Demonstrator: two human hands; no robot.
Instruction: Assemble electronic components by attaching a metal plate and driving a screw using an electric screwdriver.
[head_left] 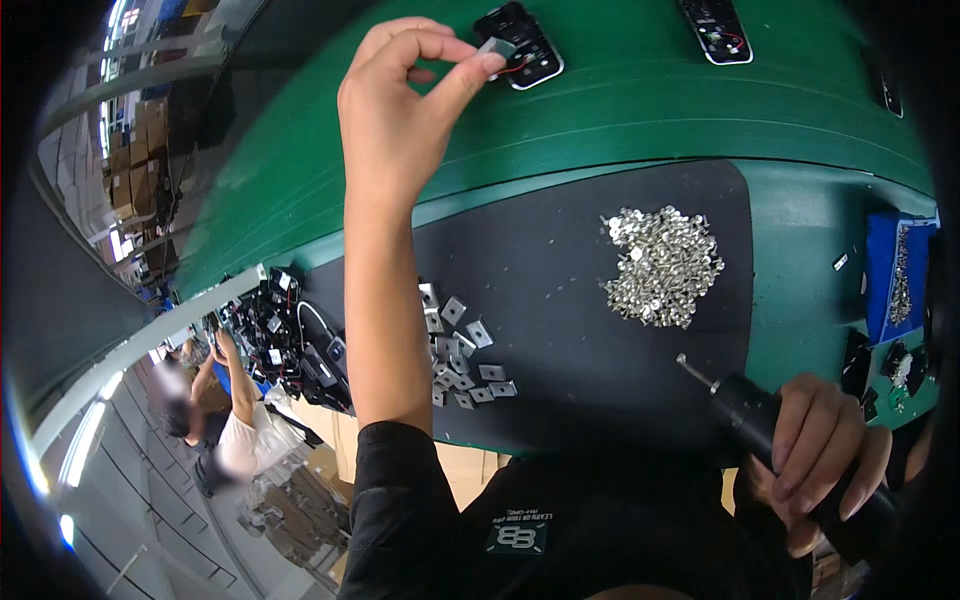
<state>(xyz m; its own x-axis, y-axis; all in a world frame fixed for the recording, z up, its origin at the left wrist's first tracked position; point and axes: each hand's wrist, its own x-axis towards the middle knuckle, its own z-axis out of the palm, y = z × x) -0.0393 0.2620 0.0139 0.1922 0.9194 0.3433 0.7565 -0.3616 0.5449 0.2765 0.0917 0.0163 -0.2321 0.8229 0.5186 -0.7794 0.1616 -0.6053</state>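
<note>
A black mat (pixel 590 390) with a rounded far corner lies on the green worktop (pixel 800 290). Loose metal plates (pixel 464 350) are scattered beside the left forearm, some overlapping, and shiny screws (pixel 660 268) form a heap toward the right. Dark electronic parts (pixel 270 320) crowd the left end; a blue bin (pixel 878 290) holding small metal pieces stands at the right. Farther out, a broad green band (pixel 640 110) carries black housings with pale rims, spaced well apart. Off to the left are a co-worker in a light top (pixel 255 440) and, farther away, stacked cardboard boxes (pixel 145 170).

The right hand (pixel 825 445) is low at the right, fingers wrapped around a black screwdriver (pixel 745 410) — its bit slants up and left over the mat, apart from the screws. The left hand (pixel 395 110) reaches far forward, bent rightward, thumb and forefinger pinching a small grey piece (pixel 497 47) at the nearest housing (pixel 540 65) — whether they touch, I cannot tell.
</note>
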